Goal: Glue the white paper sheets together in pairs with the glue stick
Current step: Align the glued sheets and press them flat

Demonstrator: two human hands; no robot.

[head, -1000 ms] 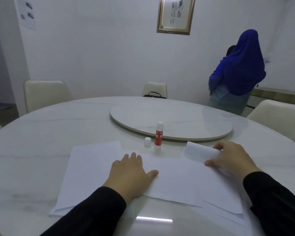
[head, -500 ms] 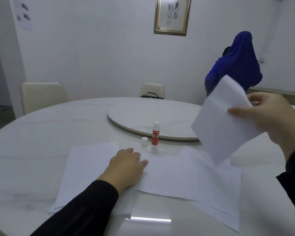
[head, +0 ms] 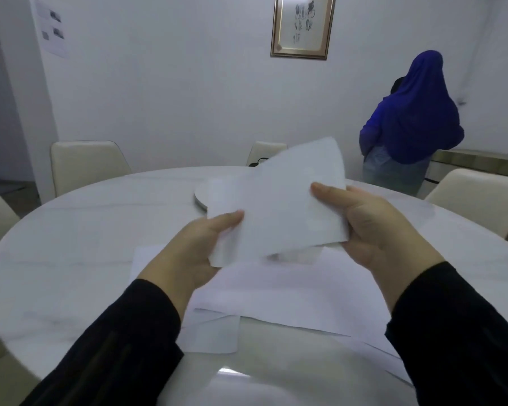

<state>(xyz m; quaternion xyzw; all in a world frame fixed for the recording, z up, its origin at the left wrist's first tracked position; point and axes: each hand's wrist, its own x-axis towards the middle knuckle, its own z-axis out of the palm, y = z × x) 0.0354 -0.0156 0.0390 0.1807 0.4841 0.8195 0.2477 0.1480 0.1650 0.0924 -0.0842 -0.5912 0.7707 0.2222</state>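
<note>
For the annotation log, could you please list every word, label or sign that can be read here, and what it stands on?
Framed scroll on the wall: brush-written characters, too blurred to read.
Wall notice: small pictures and print, too small to read.
Held sheet and sheets on the table: no writing shows.
No text can be quoted.

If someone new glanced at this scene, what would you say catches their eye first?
The white paper sheet held up mid-frame, the left hand and right hand pinching its two sides. Next, the person in blue standing at the far right, facing the wall.
</note>
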